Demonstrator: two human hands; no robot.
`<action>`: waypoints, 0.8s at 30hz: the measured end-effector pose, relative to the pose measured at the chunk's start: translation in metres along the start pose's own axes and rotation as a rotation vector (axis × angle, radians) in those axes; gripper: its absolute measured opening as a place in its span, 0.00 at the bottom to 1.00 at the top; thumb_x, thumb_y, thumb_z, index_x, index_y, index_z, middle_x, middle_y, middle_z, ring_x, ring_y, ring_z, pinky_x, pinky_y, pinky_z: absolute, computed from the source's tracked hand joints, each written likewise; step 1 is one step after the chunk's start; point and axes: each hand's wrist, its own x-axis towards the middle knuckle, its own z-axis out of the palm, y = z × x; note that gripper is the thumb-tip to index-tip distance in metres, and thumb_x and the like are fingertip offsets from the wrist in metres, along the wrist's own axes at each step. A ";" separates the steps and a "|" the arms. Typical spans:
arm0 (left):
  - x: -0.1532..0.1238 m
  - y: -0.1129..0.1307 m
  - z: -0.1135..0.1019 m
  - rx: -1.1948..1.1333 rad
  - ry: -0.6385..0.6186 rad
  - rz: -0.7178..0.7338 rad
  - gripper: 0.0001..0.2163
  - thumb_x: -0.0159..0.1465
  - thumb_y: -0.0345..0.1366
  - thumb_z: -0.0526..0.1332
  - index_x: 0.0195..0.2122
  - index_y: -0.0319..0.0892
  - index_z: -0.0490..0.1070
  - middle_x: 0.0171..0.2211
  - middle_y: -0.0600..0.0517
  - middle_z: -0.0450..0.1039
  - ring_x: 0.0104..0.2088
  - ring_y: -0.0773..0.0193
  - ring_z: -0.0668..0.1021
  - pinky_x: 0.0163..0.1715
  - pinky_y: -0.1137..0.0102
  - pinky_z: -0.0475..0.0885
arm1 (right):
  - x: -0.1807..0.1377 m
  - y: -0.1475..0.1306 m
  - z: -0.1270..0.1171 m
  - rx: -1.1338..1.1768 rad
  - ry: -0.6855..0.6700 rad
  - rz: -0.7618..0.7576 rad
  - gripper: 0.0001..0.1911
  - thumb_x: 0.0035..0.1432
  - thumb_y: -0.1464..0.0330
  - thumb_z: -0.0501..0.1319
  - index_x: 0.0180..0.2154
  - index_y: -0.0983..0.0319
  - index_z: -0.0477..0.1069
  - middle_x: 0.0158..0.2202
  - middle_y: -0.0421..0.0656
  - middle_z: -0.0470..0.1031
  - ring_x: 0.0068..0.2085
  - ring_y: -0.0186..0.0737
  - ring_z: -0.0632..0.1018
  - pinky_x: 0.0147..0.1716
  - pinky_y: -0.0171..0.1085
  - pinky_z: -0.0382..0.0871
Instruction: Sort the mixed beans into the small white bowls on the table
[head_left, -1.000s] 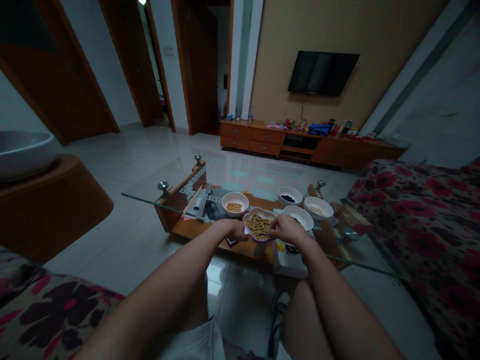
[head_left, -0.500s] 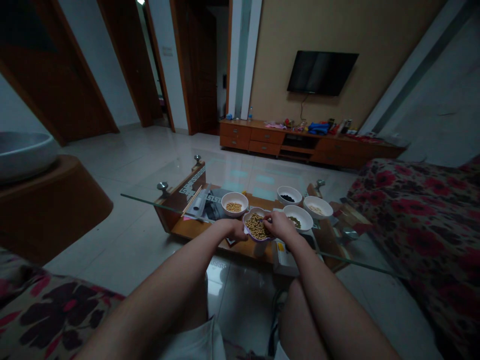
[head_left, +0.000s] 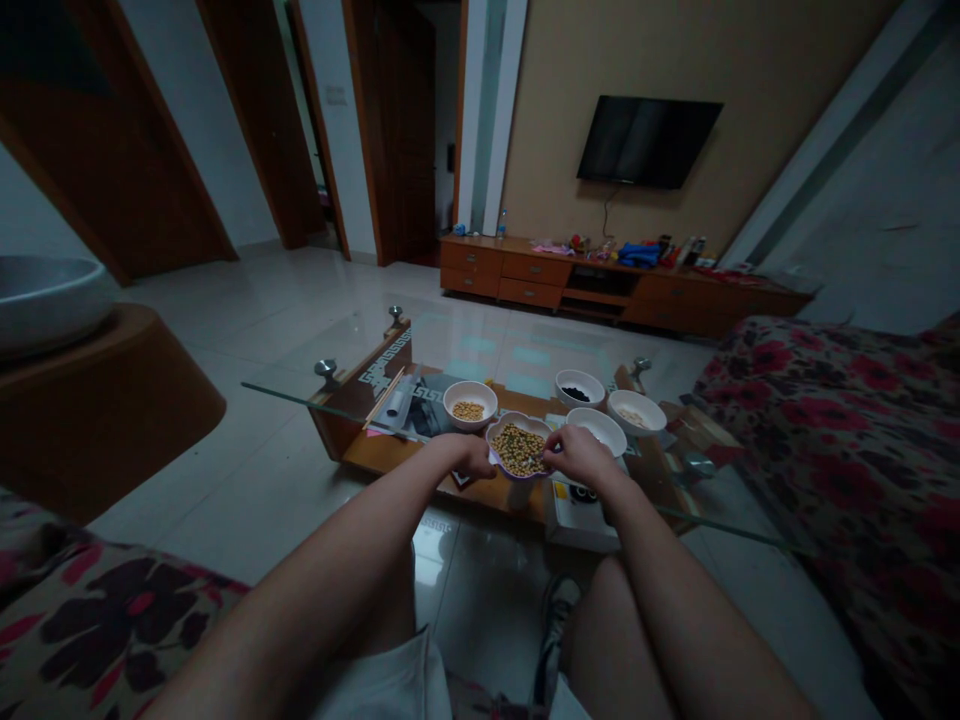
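The flower-shaped bowl (head_left: 529, 421) is by the near edge of the worktop (head_left: 480, 350), gripped by your left hand (head_left: 475, 458), so hold it steady and move your right hand (head_left: 580, 455), full or empty I can't tell, slowly so no beans (head_left: 516, 449) spill.

The right hand (head_left: 577, 455) hides the right rim of the flower-shaped bowl (head_left: 496, 430) near the front edge of the table (head_left: 277, 396); whether its fingertips pinch anything is too small to tell. It also covers the front of the white bowl (head_left: 600, 422) behind, so the contents hardly show. Where the left hand (head_left: 476, 457) holds the flower-shaped bowl, its fingers blur together. The view's left side cuts off a basin (head_left: 45, 325).
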 end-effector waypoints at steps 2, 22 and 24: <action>0.000 0.000 0.000 -0.004 0.001 -0.012 0.14 0.56 0.40 0.57 0.40 0.40 0.72 0.31 0.49 0.75 0.24 0.65 0.73 0.22 0.72 0.68 | 0.000 0.003 0.000 -0.014 0.029 0.028 0.10 0.47 0.66 0.58 0.30 0.58 0.79 0.28 0.43 0.77 0.29 0.35 0.73 0.25 0.31 0.56; -0.001 0.000 -0.002 0.009 -0.019 -0.016 0.14 0.56 0.41 0.57 0.39 0.39 0.72 0.31 0.48 0.75 0.24 0.65 0.73 0.22 0.73 0.68 | 0.004 0.009 0.008 0.052 0.107 -0.061 0.11 0.47 0.66 0.58 0.29 0.60 0.78 0.27 0.43 0.77 0.28 0.35 0.74 0.26 0.32 0.57; 0.000 -0.001 -0.001 -0.009 -0.034 -0.025 0.14 0.56 0.41 0.57 0.40 0.39 0.72 0.31 0.49 0.75 0.22 0.66 0.72 0.20 0.73 0.68 | 0.004 0.009 0.008 0.041 0.111 -0.064 0.10 0.47 0.66 0.58 0.29 0.59 0.78 0.27 0.43 0.77 0.29 0.35 0.74 0.26 0.32 0.57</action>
